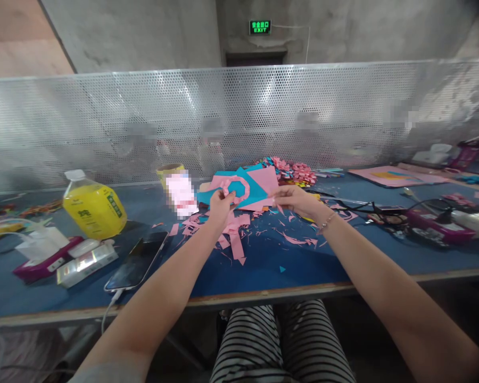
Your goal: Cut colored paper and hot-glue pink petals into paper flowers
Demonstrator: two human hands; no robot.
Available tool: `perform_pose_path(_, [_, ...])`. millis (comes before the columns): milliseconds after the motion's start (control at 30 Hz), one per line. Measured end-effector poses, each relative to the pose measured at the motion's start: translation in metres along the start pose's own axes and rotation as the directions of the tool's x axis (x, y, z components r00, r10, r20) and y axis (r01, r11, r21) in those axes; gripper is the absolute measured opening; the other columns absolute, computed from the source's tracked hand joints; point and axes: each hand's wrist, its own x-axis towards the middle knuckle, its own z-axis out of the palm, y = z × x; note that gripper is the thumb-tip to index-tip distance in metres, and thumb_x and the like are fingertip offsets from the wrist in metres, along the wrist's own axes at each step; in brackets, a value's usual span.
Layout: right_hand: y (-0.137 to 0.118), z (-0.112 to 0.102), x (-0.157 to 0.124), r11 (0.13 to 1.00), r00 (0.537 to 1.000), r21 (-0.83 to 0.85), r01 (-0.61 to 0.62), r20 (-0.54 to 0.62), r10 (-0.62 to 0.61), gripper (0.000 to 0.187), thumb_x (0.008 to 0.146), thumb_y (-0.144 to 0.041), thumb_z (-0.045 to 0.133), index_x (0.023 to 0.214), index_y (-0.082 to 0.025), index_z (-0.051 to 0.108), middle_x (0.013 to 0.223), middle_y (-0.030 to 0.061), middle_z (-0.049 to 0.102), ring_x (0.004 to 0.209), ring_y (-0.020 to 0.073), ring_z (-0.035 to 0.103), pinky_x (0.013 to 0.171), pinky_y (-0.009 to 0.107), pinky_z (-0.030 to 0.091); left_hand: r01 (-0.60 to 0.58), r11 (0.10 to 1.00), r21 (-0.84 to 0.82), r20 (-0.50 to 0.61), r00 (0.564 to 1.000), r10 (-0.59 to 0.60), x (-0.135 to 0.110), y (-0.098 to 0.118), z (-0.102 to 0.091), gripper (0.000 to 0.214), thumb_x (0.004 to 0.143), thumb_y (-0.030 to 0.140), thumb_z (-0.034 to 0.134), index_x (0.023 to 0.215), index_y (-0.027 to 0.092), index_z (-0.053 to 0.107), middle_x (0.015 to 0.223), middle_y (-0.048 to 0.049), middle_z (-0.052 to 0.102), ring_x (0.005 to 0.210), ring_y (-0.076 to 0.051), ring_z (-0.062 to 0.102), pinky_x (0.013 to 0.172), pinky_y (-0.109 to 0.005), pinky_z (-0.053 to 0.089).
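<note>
My left hand [221, 203] pinches a wavy pink paper ring [246, 190] between thumb and fingers, holding it up above the table. Blue paper shows through the ring's middle from behind. To its right, my right hand [296, 199] is closed in a pinch on a small pink paper piece [278, 204], apart from the ring. Behind both hands lie overlapping blue sheets [257, 192] and a pink sheet [268, 178]. Pink paper strips [234, 239] and scraps are scattered beneath my hands on the blue tabletop [259, 276].
A lit phone [181, 194] leans on a yellow roll [164, 171]. Left are a yellow-liquid jug [93, 207], a small box [87, 263], a tissue holder [43, 260] and a charging phone [138, 263]. Pink paper flowers [293, 171] pile up before a perforated metal screen [143, 117].
</note>
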Motion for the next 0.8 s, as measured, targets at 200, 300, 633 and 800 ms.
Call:
perform_pose_path(200, [-0.01,0.002,-0.013,0.927,0.789,-0.314,-0.206,0.507,0.347,0.028,0.062,-0.035,0.068,0.081,-0.015,0.07,0.079,0.0061,0.069,0.068,0.013,0.062,0.064,0.024,0.049,0.089,0.986,0.141,0.102,0.989,-0.104,-0.001,-0.003,0.0,0.026,0.058,0.022,0.069,0.061,0.017,0.044,0.053,0.0042,0.044,0.052,-0.009,0.05,0.054,-0.025,0.046])
perform_pose_path(300, [-0.008,0.001,-0.009,0.937,0.899,-0.334,-0.107,0.371,0.235,0.024,0.067,-0.038,0.064,0.071,-0.015,0.069,0.072,0.0044,0.067,0.061,0.0098,0.058,0.057,0.02,0.045,0.067,0.956,0.286,0.162,0.98,-0.117,-0.004,-0.007,0.002,0.029,0.054,0.027,0.073,0.063,0.016,0.048,0.051,0.0049,0.045,0.047,-0.008,0.046,0.047,-0.023,0.04])
perform_pose_path(633, [0.007,-0.012,0.004,0.975,0.995,-0.219,0.046,-0.073,-0.063,0.029,0.069,-0.044,0.057,0.067,-0.015,0.059,0.071,0.0036,0.062,0.051,0.0075,0.047,0.051,0.021,0.037,-0.375,0.695,0.613,0.475,0.878,0.055,-0.004,-0.014,-0.001,0.032,0.059,0.039,0.063,0.039,0.019,0.05,0.039,0.0,0.047,0.043,-0.012,0.043,0.044,-0.023,0.031])
perform_pose_path(800, [0.01,-0.023,0.007,0.641,0.964,-0.766,-0.044,-0.202,-0.175,0.025,0.075,-0.034,0.048,0.069,-0.014,0.062,0.069,0.0057,0.063,0.059,0.0129,0.053,0.058,0.024,0.037,-0.447,0.468,0.762,0.461,0.882,0.093,0.012,-0.021,-0.016,0.008,0.053,0.025,0.061,0.047,0.02,0.058,0.056,-0.0042,0.06,0.062,-0.019,0.053,0.057,-0.025,0.036])
